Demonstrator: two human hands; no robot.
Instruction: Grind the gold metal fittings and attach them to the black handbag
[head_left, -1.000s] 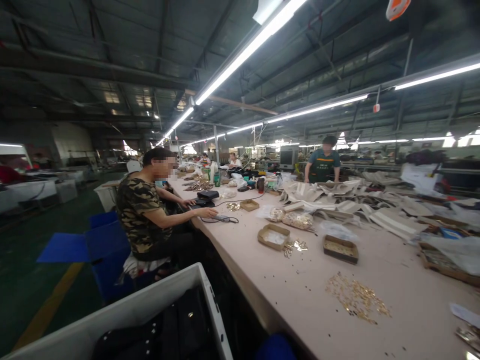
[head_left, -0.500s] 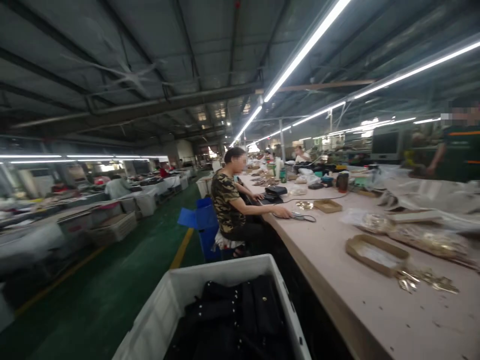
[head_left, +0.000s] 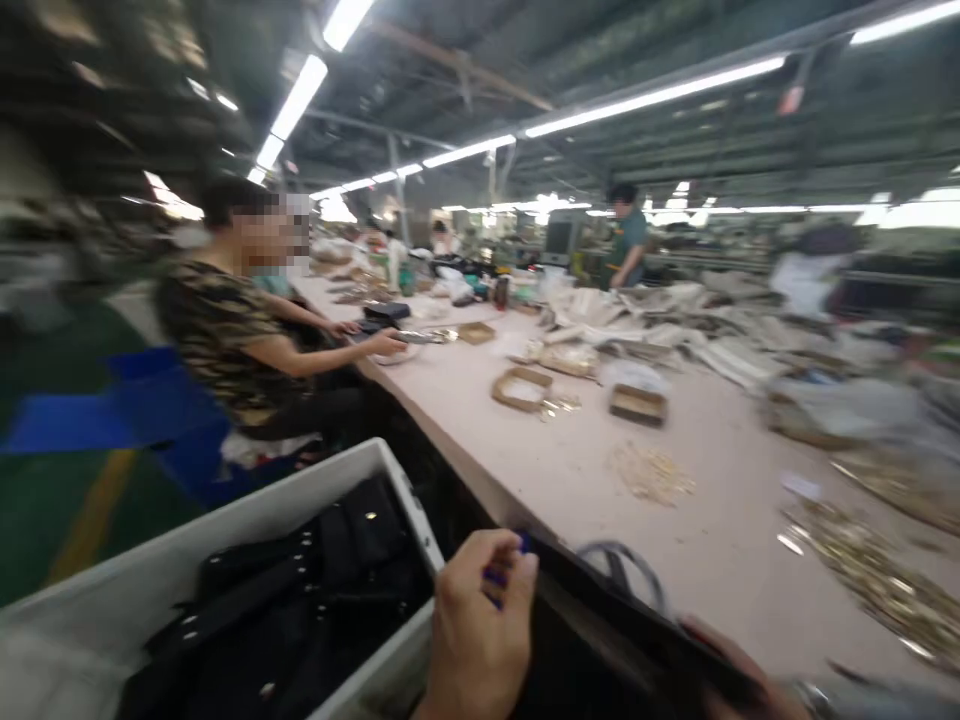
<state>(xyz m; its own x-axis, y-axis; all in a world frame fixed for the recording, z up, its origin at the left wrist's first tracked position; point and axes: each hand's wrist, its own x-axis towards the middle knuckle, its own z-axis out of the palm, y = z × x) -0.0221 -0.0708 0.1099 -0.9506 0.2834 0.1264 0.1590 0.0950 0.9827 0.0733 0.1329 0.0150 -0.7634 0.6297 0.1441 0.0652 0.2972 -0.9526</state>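
Observation:
My left hand [head_left: 484,610] is raised at the lower middle, beside the white crate, with fingers curled and thumb pressed in. Its fingertips meet the far left corner of a flat black piece [head_left: 600,620], perhaps fabric or leather. Something dark blue [head_left: 495,580] shows at these fingers; whether it is worn or held is unclear. At the lower right, my right hand [head_left: 739,660] is smeared and partly covered by the black piece's right end, so its grip is hidden. A grey looped cord or handle [head_left: 637,570] lies just beyond the black piece on the table.
The white crate [head_left: 386,455] on the left holds black pieces with shiny studs [head_left: 300,570]. A co-worker in a camouflage shirt [head_left: 217,320] sits beyond it. On the long table [head_left: 540,470] are cardboard trays [head_left: 637,405], gold metal parts [head_left: 877,570] and plastic bags [head_left: 862,400].
The view has swung right and nearer the table. Both my hands and the black piece have come into view; the crate and the seated co-worker now appear further left.

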